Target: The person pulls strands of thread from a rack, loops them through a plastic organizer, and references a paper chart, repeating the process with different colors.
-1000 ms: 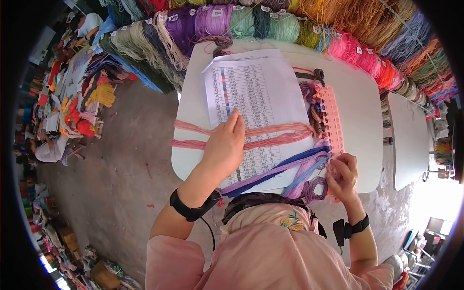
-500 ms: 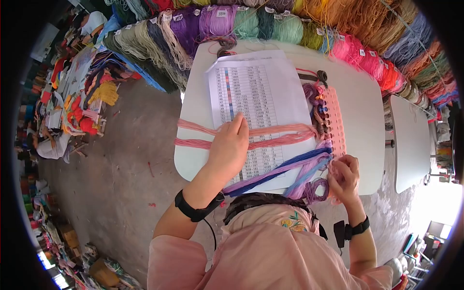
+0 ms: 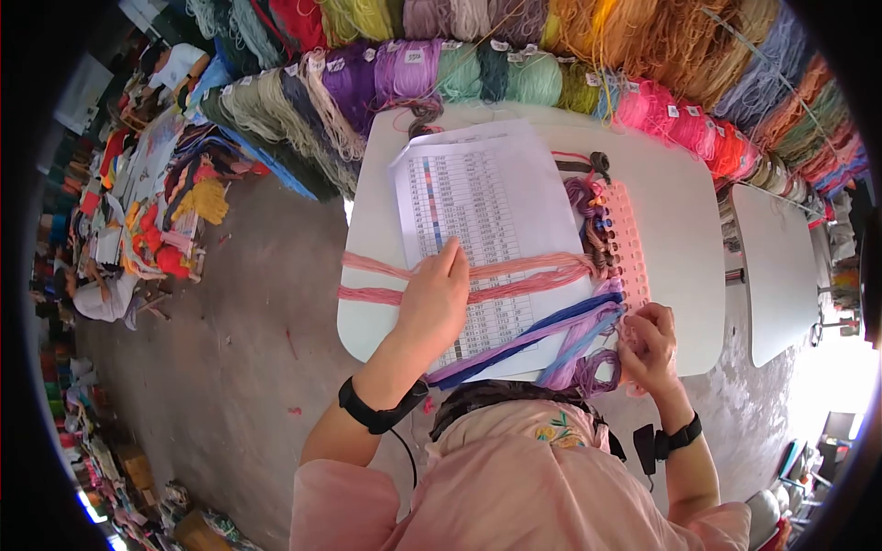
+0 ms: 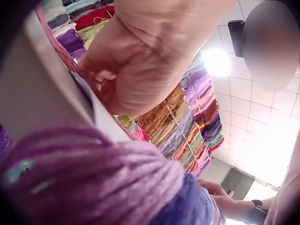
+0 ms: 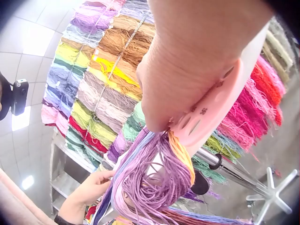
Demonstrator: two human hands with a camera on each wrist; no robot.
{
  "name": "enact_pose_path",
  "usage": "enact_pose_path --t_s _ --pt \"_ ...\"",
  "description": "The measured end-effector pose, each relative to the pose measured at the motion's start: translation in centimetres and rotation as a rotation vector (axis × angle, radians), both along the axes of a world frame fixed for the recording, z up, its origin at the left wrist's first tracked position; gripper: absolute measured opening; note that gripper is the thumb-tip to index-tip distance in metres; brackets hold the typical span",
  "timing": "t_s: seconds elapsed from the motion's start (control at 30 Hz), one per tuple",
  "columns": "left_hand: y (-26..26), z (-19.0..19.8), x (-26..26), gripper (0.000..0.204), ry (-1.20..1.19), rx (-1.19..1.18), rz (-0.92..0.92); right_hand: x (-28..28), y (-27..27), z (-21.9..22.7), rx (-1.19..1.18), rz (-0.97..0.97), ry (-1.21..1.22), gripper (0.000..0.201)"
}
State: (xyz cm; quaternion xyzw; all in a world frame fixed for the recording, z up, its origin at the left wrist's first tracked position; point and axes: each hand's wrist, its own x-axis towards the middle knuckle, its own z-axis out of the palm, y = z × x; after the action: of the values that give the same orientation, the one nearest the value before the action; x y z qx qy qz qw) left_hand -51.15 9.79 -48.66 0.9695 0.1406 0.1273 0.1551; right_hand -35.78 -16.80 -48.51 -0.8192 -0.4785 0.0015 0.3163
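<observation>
In the head view, my left hand (image 3: 439, 296) lies over a printed chart (image 3: 528, 207) with its index finger extended onto the rows. Two pink skeins of thread (image 3: 528, 276) run across the paper and pass beneath that hand. My right hand (image 3: 649, 344) is at the lower end of a pink perforated thread holder (image 3: 628, 234), thumb and fingers pinching its left edge where threads hang. Blue, lilac and light-blue skeins (image 3: 542, 332) trail left from this spot. A looped purple skein (image 5: 157, 168) hangs below the right hand in the right wrist view, which hides the fingertips.
A white table (image 3: 684, 230) carries the papers and holder. Rows of colored thread hanks (image 3: 404, 69) line its far side. A second white tabletop (image 3: 781, 275) stands to the right. Across the floor at left, a person (image 3: 175, 69) is near a table of colorful material.
The view has tilted, so the table sits slightly lower in it. The left index finger stays on the chart, and the right hand keeps its place at the holder.
</observation>
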Motion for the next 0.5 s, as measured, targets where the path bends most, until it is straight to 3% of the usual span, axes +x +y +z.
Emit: enact_pose_path --t_s 0.5 --pt "0.16 0.55 -0.03 0.041 0.070 -0.061 -0.012 -0.23 0.26 0.47 0.006 -0.044 -0.031 0.027"
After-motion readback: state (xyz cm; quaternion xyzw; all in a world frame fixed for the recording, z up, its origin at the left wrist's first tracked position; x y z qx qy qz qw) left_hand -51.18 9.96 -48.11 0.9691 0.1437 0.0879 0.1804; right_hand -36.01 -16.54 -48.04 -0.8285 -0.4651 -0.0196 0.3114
